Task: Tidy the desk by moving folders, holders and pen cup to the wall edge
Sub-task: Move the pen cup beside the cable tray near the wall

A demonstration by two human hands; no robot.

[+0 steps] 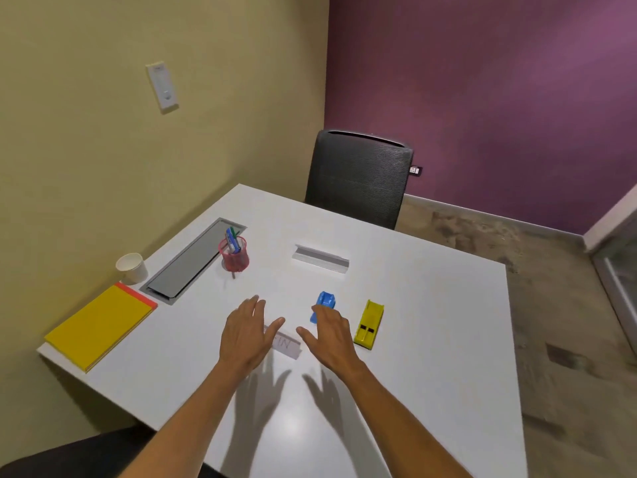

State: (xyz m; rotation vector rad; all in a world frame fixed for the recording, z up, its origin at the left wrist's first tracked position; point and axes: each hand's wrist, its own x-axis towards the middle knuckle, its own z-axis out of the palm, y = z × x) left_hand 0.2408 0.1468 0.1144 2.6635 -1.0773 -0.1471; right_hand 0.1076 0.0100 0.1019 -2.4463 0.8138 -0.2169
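I see a small office room, probably: a white desk (396, 305) with a cable hatch (193, 262), folders (100, 326), pen cup (234, 257), mesh chair (358, 181).

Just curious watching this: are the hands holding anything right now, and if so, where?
Nothing is held. The left hand and right hand hover open, fingers spread, over a clear name holder lying on the desk.

One stack of yellow folders (100, 326), one pink mesh pen cup (235, 258), one white paper cup (132, 268), two clear sign holders (320, 258) (284, 345), one blue holder (324, 305), one yellow holder (369, 324), one black chair (358, 177), two hands (246, 334) (329, 336)
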